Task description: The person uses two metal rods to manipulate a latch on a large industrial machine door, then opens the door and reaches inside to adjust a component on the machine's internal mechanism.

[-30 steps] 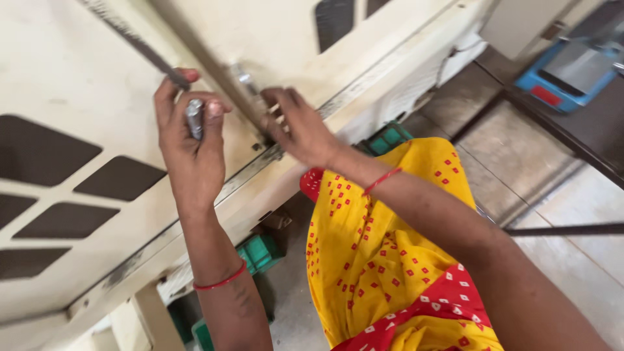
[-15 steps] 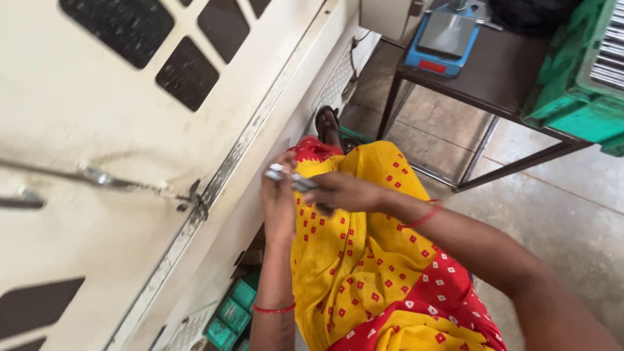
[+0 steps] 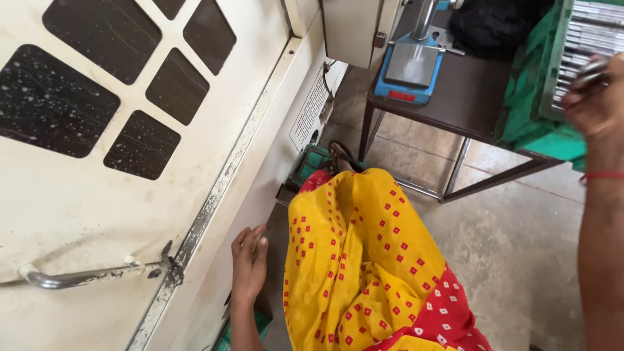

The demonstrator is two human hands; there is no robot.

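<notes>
Right hand (image 3: pixel 593 104): fingers closed on one slim metal rod (image 3: pixel 588 73), long axis running up-right, above the green crate (image 3: pixel 533 123) on the desk (image 3: pixel 468 91). Left hand (image 3: pixel 249 263): fingers loosely curled, low beside the cream machine panel (image 3: pixel 84 208); one handle (image 3: pixel 78 276).

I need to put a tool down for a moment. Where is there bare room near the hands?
The dark table is bare between the blue stand and the green crate. The concrete floor beyond the yellow cloth is open. It is crowded by the right hand, over the crate's metal parts; the left hand hangs between machine panel and cloth.
</notes>
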